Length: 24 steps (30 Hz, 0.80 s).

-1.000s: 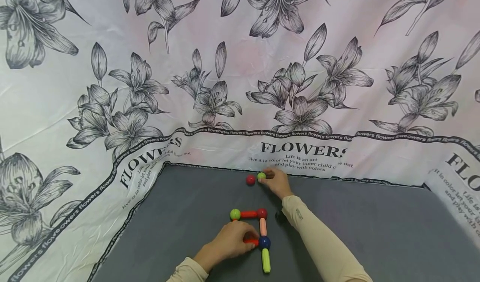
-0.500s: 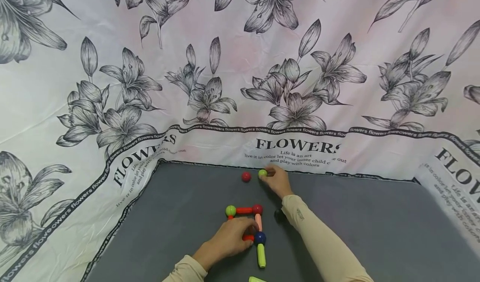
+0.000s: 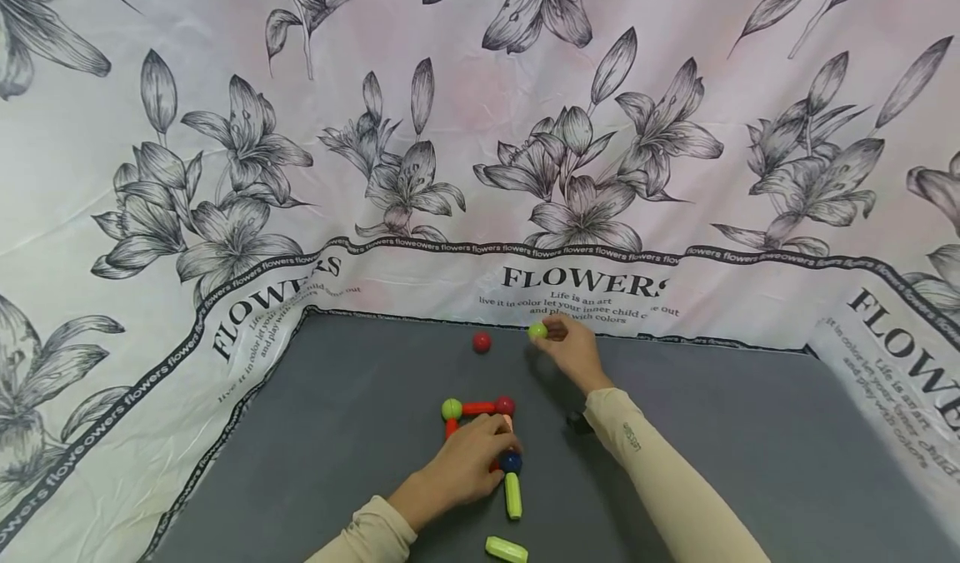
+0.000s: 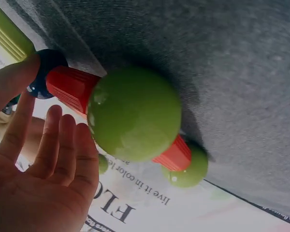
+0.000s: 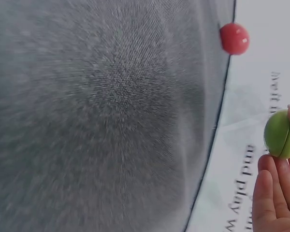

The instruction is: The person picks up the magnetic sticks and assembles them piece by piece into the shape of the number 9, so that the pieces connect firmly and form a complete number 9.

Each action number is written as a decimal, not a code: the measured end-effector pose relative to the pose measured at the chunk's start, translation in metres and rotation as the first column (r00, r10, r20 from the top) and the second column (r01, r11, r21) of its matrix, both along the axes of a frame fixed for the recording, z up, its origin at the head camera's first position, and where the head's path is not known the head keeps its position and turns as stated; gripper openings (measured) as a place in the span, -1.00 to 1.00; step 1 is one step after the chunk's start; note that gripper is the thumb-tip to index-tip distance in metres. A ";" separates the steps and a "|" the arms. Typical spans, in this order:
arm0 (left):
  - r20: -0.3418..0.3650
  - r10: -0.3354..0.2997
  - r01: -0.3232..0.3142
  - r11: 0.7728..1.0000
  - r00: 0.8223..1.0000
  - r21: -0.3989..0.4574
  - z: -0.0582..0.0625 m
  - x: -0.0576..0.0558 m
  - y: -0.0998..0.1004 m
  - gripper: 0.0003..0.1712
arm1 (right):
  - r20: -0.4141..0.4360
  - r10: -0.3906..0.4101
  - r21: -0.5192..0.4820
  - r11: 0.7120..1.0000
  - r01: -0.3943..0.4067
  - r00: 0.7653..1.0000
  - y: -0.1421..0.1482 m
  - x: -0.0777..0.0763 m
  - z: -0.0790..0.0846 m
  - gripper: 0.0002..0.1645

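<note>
My right hand pinches a lime-green ball between thumb and fingers, above the back of the grey surface. In the right wrist view that green ball shows a seam. A loose red ball lies to its left. My left hand pinches a dark blue ball at a corner of a frame of rods and balls. Red rods, a green ball and a dark red ball form its far side. A large green ball near the left palm is hidden in the head view.
A yellow-green rod extends from the blue ball toward me. Another yellow-green rod lies loose at the front. A black object sits partly behind the right sleeve. Flower-printed cloth rises behind the grey surface.
My right hand has moved the green ball away from the red ball, to the right and upward. My left hand has shifted slightly onto the blue ball. The head view has tilted down.
</note>
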<state>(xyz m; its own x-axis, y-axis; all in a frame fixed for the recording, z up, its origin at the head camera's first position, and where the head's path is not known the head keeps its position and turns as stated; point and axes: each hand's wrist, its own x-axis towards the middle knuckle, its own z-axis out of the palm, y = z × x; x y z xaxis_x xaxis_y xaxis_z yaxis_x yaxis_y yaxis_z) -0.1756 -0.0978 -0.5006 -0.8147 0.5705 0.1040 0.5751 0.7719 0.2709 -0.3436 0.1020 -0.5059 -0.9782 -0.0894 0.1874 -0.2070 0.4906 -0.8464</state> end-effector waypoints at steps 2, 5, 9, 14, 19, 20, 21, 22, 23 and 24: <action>-0.033 -0.025 0.024 1.000 0.999 -0.011 -0.001 0.000 0.001 -0.63 | -0.015 0.014 0.005 1.000 -0.014 1.000 0.003 0.006 0.005 -0.51; -0.063 -0.048 0.047 0.999 0.997 -0.024 -0.002 -0.001 0.002 -0.61 | -0.029 0.033 0.007 0.999 -0.032 0.999 0.008 0.018 0.013 -0.50; -0.056 -0.064 0.061 0.997 0.996 -0.048 -0.004 0.000 0.003 -0.55 | -0.027 0.047 0.028 0.999 -0.046 0.999 0.014 0.037 0.023 -0.49; -0.036 -0.083 0.080 0.994 0.996 -0.077 -0.007 0.002 0.005 -0.54 | -0.036 0.071 0.042 0.997 -0.070 0.997 0.019 0.060 0.035 -0.51; -0.006 -0.093 0.092 0.993 0.996 -0.080 -0.008 0.001 0.007 -0.57 | -0.067 0.091 0.014 0.996 -0.090 0.994 0.024 0.078 0.045 -0.51; 0.003 -0.092 0.092 0.993 0.996 -0.076 -0.008 0.001 0.008 -0.57 | -0.070 0.090 0.010 0.996 -0.090 0.993 0.025 0.082 0.046 -0.50; 0.006 -0.095 0.095 0.993 0.995 -0.070 -0.008 0.000 0.008 -0.57 | -0.074 0.090 0.005 0.996 -0.090 0.993 0.026 0.085 0.046 -0.50; 0.010 -0.097 0.098 0.993 0.995 -0.064 -0.008 0.000 0.008 -0.57 | -0.075 0.088 0.006 0.996 -0.088 0.993 0.028 0.088 0.047 -0.50; 0.010 -0.101 0.101 0.993 0.995 -0.059 -0.008 0.000 0.009 -0.57 | -0.074 0.086 0.006 0.996 -0.086 0.994 0.029 0.091 0.048 -0.50; 0.009 -0.104 0.105 0.993 0.995 -0.057 -0.008 0.001 0.009 -0.57 | -0.073 0.085 0.005 0.996 -0.085 0.994 0.030 0.095 0.048 -0.50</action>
